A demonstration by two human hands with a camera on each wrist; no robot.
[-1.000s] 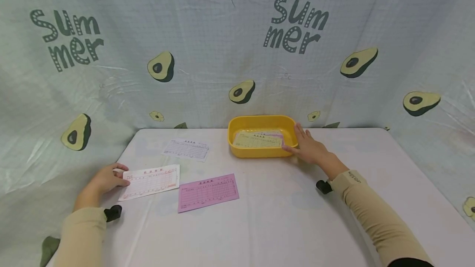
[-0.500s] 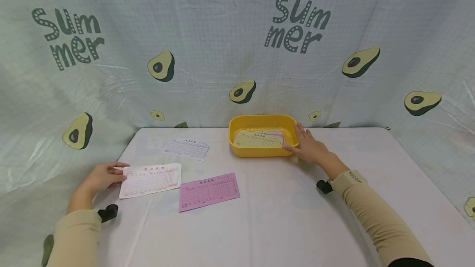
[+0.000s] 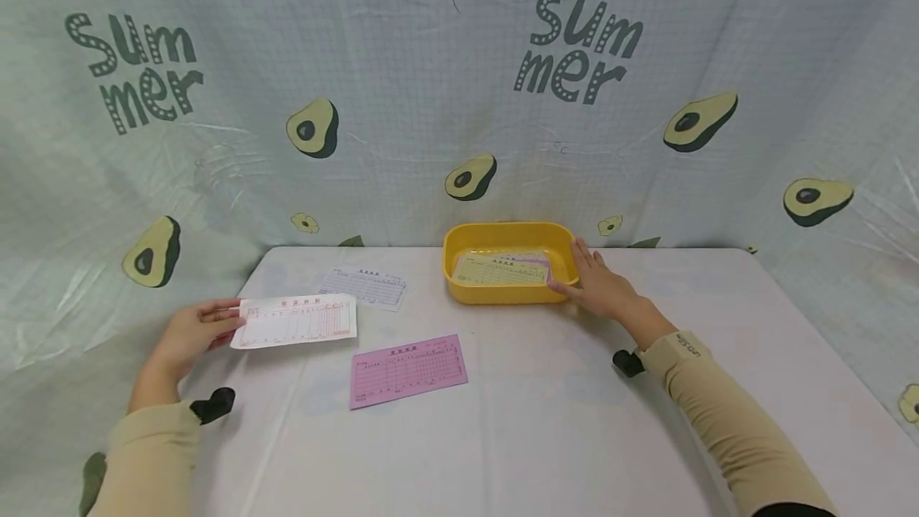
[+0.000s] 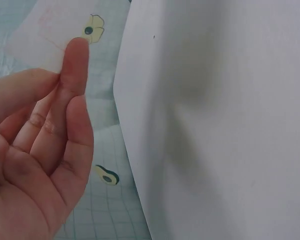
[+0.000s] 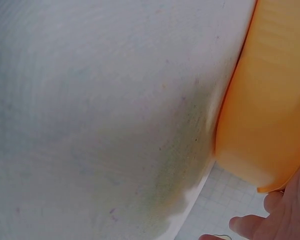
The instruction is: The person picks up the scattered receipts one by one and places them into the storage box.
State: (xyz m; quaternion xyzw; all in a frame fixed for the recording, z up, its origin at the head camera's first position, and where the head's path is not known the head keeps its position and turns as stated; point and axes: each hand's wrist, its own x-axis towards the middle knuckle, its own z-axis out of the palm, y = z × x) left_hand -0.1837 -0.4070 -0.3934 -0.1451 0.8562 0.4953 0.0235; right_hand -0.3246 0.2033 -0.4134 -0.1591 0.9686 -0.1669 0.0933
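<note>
My left hand [image 3: 188,343] pinches the left edge of a white form slip [image 3: 297,322] with red print, which is lifted off the table. In the left wrist view, thumb and fingertips meet on a corner of that slip [image 4: 37,37]. A pink slip [image 3: 409,373] lies flat to its right, and a white slip with dark print [image 3: 366,287] lies behind it, partly covered. My right hand [image 3: 605,289] rests with straight fingers against the right end of a yellow plastic basin [image 3: 495,296]. Inside lie a yellow slip [image 3: 495,270] and overlapping slips with a pink edge.
The table [image 3: 531,429] has a white cover. Close behind its far edge hangs a pale curtain [image 3: 388,62] printed with avocados and lettering; it also lines both sides. A black wrist camera [image 3: 214,405] sits below the left hand.
My left hand has raised the red-printed slip off the table and moved it away from me, clear of the pink slip in view. The right hand stays at the basin.
</note>
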